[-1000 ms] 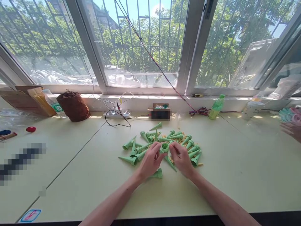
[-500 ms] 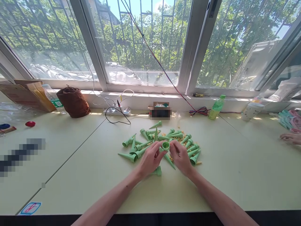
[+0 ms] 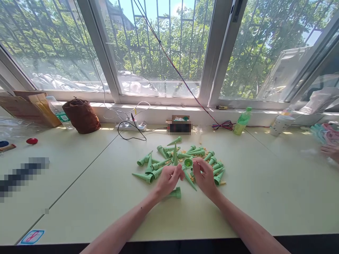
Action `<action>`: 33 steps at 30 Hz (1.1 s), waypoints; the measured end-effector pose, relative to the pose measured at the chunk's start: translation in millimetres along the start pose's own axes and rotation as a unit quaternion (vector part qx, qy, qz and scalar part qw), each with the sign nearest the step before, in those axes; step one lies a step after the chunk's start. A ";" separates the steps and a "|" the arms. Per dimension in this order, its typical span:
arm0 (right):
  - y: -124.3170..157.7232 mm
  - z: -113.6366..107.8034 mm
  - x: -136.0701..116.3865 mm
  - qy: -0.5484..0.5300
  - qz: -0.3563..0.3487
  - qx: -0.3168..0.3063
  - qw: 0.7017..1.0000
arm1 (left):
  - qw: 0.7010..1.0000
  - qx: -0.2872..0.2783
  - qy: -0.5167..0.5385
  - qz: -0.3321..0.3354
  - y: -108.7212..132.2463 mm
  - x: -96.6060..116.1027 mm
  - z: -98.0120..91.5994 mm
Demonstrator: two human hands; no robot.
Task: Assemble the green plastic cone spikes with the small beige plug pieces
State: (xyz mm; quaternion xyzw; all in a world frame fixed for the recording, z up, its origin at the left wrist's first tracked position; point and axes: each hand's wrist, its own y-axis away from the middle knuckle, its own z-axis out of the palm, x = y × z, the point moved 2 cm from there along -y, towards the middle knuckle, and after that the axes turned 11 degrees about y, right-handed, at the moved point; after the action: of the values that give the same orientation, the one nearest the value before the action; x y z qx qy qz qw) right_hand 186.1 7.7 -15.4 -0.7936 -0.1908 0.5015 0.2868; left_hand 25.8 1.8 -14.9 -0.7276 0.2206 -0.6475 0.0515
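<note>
My right hand (image 3: pixel 204 175) pinches a green plastic plant-watering spike (image 3: pixel 188 163) by the side of its round end. The open ring faces me, and most of its body is hidden. Just to its left, my left hand (image 3: pixel 168 179) is apart from the ring, fingers loosely bent and nothing visible in them. Beyond and around both hands lies a pile of similar green spikes (image 3: pixel 143 176), one pointing upward (image 3: pixel 174 155). Small yellowish pieces (image 3: pixel 222 183) are scattered among them. Another spike (image 3: pixel 177 192) lies nearer me, partly hidden by my left wrist.
At the back stand a small box (image 3: pixel 180 127), a power strip (image 3: pixel 129 126) with cables, a brown cloth bag (image 3: pixel 81 115) and a green bottle (image 3: pixel 242 121). A white cup (image 3: pixel 280 125) is farther right. Another person's hand (image 3: pixel 330 151) rests at the right edge.
My left hand has let go of the spike and drawn slightly left and down. The spike has shifted a little right, in my right hand.
</note>
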 end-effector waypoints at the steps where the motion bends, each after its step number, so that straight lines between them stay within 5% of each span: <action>1: -0.2 0.3 -1.6 0.002 -0.016 -0.009 1.000 | 0.999 -0.003 0.036 -0.024 -0.3 -1.3 0.5; 9: -2.0 2.6 -9.7 -0.007 -0.039 -0.095 0.995 | 0.985 -0.014 0.122 -0.123 -3.7 0.1 -0.2; 33: -2.9 2.5 -5.1 -0.050 0.014 -0.090 0.995 | 0.994 0.011 0.086 -0.063 -2.3 6.2 -5.2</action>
State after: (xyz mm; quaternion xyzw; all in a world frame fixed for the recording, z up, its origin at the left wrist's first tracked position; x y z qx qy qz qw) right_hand 181.6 7.5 -11.0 -0.7926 -0.2383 0.5254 0.1973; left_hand 21.7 2.5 -7.6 -0.6813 0.1703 -0.7119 -0.0007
